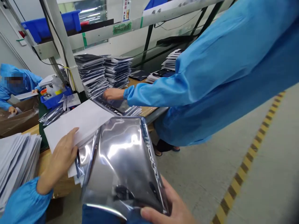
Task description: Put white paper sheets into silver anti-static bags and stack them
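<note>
right hand (174,205) cropped at bottom; green label (122,28) blurred

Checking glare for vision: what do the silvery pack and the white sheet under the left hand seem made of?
Silvery pack: glossy, likely metallised plastic film; sharp highlights, crinkled edge.
White sheet: matte, likely paper or thin card; pale, straight-edged, no sharp glare.

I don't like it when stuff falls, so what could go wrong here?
The shiny packet might slip, since the right hand holds it near its lower right corner. The uneven paper stack could topple if the co-worker's hand, close to its foot, bumps it.
</note>
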The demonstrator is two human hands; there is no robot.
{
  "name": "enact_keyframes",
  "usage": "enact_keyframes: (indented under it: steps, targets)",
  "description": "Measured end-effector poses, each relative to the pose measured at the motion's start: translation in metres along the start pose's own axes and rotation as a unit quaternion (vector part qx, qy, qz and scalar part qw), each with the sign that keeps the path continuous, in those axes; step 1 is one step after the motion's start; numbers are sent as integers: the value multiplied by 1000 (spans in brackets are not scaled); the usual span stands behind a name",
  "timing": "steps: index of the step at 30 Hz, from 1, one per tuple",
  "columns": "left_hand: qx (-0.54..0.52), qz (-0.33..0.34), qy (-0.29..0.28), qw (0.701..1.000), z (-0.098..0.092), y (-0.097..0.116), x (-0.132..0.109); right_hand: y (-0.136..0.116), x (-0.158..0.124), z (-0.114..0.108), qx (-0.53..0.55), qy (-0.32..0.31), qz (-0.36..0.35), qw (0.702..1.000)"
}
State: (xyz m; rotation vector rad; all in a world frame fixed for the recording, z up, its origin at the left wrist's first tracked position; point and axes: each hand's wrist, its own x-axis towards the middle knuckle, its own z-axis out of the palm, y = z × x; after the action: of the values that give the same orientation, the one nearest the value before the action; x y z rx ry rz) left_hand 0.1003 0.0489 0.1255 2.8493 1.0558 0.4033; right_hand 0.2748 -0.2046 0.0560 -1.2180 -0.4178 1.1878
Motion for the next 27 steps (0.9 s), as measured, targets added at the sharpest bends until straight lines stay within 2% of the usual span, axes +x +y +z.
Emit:
enact_keyframes:
  steps: [4,6,8,11,14,17,19,23,27]
  targets:
    - [119,-94,117,982,-2,-10,-40,-11,22,25,24,10,-63,998]
    - [139,-146,141,969,-2,-10,-57,-10,30,35,44,-6,-69,997]
    - [98,-179,145,968,-1,-6,-71,-6,34,45,72,-23,-60,995]
    - [-37,-211,167,962,1,9,-84,1,37,57,93,-25,-65,993]
    - [-149,-230,198,941,2,24,-90,8,40,65,88,-23,-66,994]
    - [-197,-254,233,918,5,33,-96,13,40,69,77,-8,-63,995]
    - [-198,-247,245,917,9,37,-100,16,39,72,70,9,-63,996]
    - [-152,-172,258,938,23,46,-112,20,34,79,46,37,-67,996]
    - [-191,-154,242,939,39,57,-134,22,26,86,13,12,-96,995]
